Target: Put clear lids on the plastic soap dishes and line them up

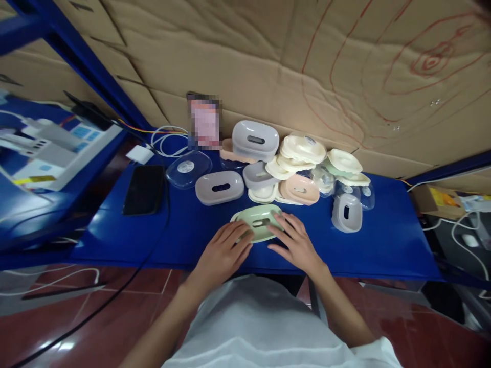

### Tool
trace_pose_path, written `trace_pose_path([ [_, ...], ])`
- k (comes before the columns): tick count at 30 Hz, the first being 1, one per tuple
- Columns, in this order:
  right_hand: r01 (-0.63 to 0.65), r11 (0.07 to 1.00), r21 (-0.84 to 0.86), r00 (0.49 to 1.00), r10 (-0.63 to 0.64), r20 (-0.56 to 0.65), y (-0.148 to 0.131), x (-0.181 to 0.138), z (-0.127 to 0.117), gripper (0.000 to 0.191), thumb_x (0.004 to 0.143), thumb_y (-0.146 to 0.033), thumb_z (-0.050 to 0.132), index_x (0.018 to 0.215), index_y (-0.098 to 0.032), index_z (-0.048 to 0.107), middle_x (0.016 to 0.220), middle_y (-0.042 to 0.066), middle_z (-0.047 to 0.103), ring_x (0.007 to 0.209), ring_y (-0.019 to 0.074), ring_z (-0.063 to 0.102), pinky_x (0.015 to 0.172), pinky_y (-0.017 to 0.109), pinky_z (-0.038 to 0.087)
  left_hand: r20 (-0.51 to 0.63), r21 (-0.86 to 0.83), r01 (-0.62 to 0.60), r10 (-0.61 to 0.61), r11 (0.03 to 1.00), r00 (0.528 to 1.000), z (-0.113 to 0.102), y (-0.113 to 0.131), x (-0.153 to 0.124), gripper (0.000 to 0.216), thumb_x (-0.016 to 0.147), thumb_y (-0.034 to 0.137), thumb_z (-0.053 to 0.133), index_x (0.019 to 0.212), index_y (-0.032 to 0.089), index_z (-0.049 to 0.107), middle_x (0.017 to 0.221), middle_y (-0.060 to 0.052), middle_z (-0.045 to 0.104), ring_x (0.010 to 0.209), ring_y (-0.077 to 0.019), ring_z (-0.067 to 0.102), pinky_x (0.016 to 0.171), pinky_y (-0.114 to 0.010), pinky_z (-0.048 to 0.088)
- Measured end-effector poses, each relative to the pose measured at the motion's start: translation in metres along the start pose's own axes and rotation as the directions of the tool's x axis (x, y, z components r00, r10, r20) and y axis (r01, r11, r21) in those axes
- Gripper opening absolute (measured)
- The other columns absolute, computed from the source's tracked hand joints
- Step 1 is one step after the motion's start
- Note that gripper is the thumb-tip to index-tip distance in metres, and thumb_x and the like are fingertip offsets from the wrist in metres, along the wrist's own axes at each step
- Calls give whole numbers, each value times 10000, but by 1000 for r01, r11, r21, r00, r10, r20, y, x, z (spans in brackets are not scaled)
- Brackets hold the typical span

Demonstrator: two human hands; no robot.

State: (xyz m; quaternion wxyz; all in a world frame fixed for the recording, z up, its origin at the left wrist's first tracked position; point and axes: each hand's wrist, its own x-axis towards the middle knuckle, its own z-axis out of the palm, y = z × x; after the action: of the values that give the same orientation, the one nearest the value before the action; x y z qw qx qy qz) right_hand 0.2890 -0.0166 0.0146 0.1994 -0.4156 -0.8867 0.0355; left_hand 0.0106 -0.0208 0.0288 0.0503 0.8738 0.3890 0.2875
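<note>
Green plastic, oval and slotted through its middle, the soap-dish tray (260, 223) lies flat on the blue tabletop (153, 230) near its front edge, directly ahead of the person. The left hand (222, 253) rests with loosely spread fingers on the tray's near-left rim; the right hand (295, 241) lies likewise on its near-right rim. Neither hand is closed around the tray (contact is by fingertips only, so far as can be seen). Risk: with so light a hold, a push from either side would probably slide the tray on the smooth surface, forward into the grey oval plastic lid (219, 187) or the heap of cream, pink and clear dish parts (303, 168) just behind. That heap is stacked loosely and could topple if struck.
</note>
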Motion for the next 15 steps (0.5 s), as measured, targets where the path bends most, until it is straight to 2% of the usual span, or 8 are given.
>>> trace_pose_path([
  [3,69,998,-13,996,-68,61,0,8,-3,423,1073,-261,621,1496,-266,624,1566,75,623,1508,267,517,1279,513,413,-11,18,36,-36,999,999,7,-4,-5,191,1017,196,671,1207,196,698,1235,-119,742,1249,-295,692,1098,-478,591],
  [6,136,991,-10,988,-135,79,-1,17,-3,422,1079,-142,546,1481,-234,633,1535,64,653,1490,229,537,1287,462,396,-43,6,82,-81,997,996,9,-9,-13,250,991,193,711,1239,206,684,1248,-119,730,1275,-292,675,1115,-468,590],
  [10,243,970,22,969,-244,44,4,29,1,372,1075,-125,543,1413,-204,675,1470,76,700,1442,232,580,1245,442,429,-69,-2,149,-149,989,986,10,-11,-20,284,972,190,727,1252,213,684,1255,-123,724,1291,-303,670,1089,-470,605],
  [12,244,968,59,969,-246,21,7,31,4,342,1082,-147,551,1391,-205,685,1446,78,716,1420,230,598,1225,438,442,-55,13,149,-148,989,987,12,-11,-20,266,977,190,717,1241,219,694,1262,-121,726,1292,-306,673,1080,-471,607],
  [15,180,973,143,983,-183,9,10,30,8,318,1094,-176,548,1370,-232,696,1432,79,723,1416,222,605,1192,434,469,-32,42,127,-126,991,992,15,-11,-16,254,987,192,704,1239,215,700,1264,-126,731,1273,-306,683,1097,-488,589],
])
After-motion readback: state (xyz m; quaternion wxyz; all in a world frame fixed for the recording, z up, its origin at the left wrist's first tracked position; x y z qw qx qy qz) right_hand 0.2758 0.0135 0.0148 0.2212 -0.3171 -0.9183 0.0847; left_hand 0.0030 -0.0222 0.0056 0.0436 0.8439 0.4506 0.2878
